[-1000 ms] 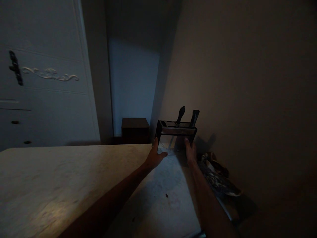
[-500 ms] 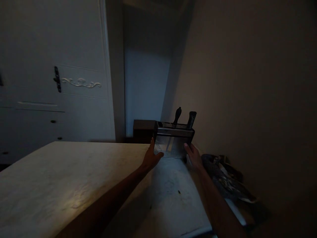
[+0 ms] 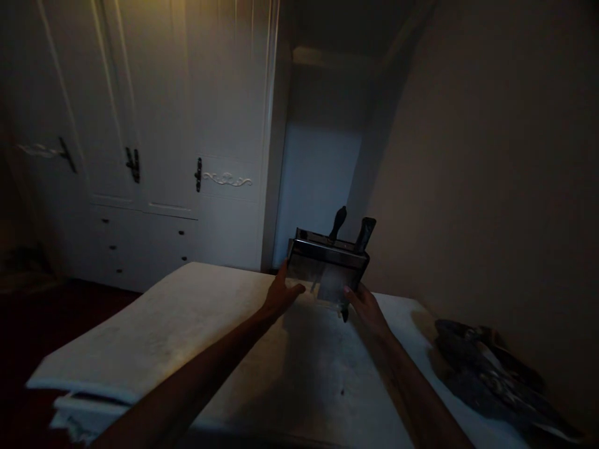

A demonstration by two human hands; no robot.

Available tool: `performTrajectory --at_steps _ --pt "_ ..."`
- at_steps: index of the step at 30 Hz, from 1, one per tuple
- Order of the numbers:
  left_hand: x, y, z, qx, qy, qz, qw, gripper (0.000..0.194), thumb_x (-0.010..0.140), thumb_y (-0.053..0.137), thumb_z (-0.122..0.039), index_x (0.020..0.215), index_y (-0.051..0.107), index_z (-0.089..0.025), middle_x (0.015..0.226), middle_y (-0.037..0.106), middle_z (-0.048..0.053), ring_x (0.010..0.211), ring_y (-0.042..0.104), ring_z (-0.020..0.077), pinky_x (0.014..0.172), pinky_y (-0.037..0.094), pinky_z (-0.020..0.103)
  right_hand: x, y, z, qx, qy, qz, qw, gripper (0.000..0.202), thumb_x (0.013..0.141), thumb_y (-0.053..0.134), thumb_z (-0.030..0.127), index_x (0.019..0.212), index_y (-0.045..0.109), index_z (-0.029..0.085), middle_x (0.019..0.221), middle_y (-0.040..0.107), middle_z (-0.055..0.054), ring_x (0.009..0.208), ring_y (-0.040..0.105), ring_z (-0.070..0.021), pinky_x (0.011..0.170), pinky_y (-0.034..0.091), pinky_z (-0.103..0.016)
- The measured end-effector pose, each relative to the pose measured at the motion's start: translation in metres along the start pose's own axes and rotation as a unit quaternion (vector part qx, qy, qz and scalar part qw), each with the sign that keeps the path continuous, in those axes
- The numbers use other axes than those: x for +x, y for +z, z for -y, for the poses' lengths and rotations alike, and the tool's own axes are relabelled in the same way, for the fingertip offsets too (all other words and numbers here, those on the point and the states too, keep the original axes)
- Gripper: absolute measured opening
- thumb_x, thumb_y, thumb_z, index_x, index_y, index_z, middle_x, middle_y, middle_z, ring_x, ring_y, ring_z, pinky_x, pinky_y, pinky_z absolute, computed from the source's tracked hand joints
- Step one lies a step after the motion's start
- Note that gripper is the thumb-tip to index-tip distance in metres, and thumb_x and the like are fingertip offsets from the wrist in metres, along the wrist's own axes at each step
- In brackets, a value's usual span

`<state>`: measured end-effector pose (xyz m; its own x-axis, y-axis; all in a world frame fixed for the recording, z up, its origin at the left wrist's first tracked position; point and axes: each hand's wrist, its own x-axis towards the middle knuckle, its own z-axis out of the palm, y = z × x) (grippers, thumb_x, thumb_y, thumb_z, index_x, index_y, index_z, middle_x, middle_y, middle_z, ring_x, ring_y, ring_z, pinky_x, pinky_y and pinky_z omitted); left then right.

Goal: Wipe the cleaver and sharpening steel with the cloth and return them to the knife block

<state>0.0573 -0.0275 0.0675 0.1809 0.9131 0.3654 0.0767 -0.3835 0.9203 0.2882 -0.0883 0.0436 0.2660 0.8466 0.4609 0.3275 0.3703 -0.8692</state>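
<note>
On the far left, my view now takes in much more of the white wardrobe (image 3: 229,125) than half a second ago, with red floor (image 3: 107,312) below it and the near-left corner of the pale table (image 3: 163,337) newly in sight. Next comes the left hand (image 3: 279,294): it is partly open, curved round the left end of the metal-fronted holder (image 3: 327,274), fingers mostly hidden behind and thumb spread out along the lower front. The holder is gripped between both hands above the table; I can't tell whether its underside touches. It now leans, right end lower, where it sat more level before. Two dark handles stand up from its top, a curved handle (image 3: 338,222) and, to its right, a straight handle (image 3: 365,234). The right hand (image 3: 369,307) closes on the right end, thumb on the front, other fingers largely out of my sight. Farther right, a stretch of tabletop now separates the holder from the dark bundle (image 3: 496,374) by the wall (image 3: 491,156); earlier the two were nearer each other.
</note>
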Motion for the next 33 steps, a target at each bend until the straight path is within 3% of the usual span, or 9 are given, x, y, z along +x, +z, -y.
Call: performTrajectory --at_steps 7,19,25,33 --pt "0.001 -0.084 0.0 0.016 -0.018 -0.05 0.998 0.076 0.064 0.067 -0.021 0.137 0.048 -0.021 0.128 0.062 0.009 0.116 0.057 0.0292 0.1 0.042 0.041 0.008 0.078 0.026 0.017 -0.019 0.101 0.995 0.056 0.077 0.068 0.061 0.114 0.065 0.019 0.115 0.069 -0.012 0.113 0.061 -0.0338 0.099 0.047 -0.051" --pt "0.006 -0.221 0.04 0.018 -0.039 -0.142 0.989 0.073 0.067 0.065 -0.023 0.137 0.045 -0.02 0.121 0.063 0.01 0.11 0.059 0.0278 0.096 0.045 0.042 0.03 0.223 0.053 0.007 -0.064 0.18 0.982 0.051 0.078 0.069 0.055 0.115 0.065 0.02 0.124 0.065 -0.011 0.114 0.06 -0.0311 0.097 0.048 -0.047" --pt "0.007 -0.262 0.063 0.011 -0.055 -0.181 0.982 0.071 0.066 0.065 -0.024 0.135 0.047 -0.02 0.121 0.063 0.009 0.11 0.059 0.0277 0.096 0.045 0.041 0.032 0.272 0.053 0.003 -0.054 0.212 0.976 0.05 0.078 0.069 0.054 0.115 0.065 0.021 0.124 0.065 -0.01 0.113 0.061 -0.0315 0.096 0.049 -0.047" --pt "0.014 -0.289 0.084 0.003 -0.06 -0.185 0.981 0.071 0.065 0.066 -0.023 0.134 0.05 -0.021 0.118 0.065 0.007 0.107 0.06 0.0274 0.094 0.046 0.041 0.03 0.305 0.038 0.035 -0.015 0.23 0.972 0.055 0.078 0.07 0.055 0.121 0.061 0.022 0.129 0.062 -0.012 0.119 0.058 -0.0314 0.098 0.048 -0.047"
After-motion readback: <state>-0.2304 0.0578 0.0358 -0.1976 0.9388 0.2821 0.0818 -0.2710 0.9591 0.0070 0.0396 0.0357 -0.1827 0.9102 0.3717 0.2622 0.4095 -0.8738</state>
